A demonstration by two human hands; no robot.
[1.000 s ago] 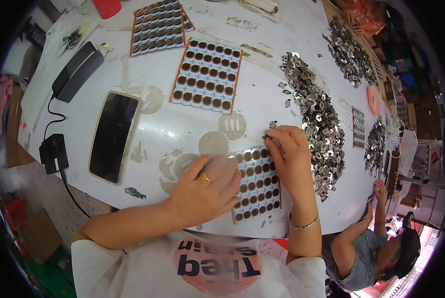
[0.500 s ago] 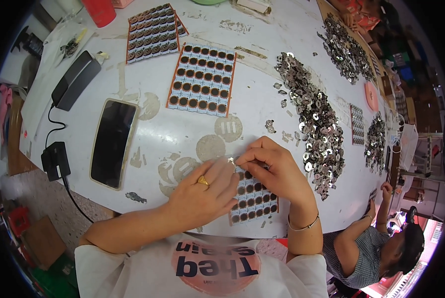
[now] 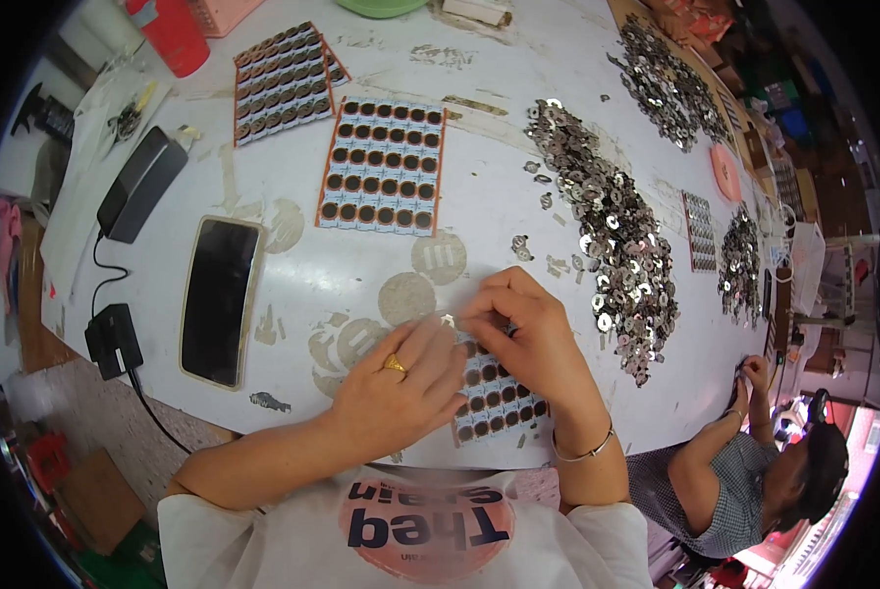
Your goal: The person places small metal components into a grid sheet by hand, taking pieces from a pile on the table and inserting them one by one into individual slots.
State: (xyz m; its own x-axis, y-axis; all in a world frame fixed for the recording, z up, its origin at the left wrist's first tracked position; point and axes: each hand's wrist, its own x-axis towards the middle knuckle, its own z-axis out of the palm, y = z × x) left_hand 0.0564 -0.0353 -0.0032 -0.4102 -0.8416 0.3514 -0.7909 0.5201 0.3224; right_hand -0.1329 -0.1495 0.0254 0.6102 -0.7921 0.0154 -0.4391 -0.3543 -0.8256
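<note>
Blue-white board [image 3: 500,401] beneath right hand [image 3: 520,322], now nearer left hand [image 3: 402,381] than a second ago, finger closure unclear on both.

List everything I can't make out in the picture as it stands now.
All in the head view:
Much of the near sheet's top: covered by the left hand and the right hand.
Anything pinched in the right hand: hidden by its grip and blur.
Green rounded thing: cut off by the top edge.
Far lower sheet: mostly under the upper sheet.
</note>
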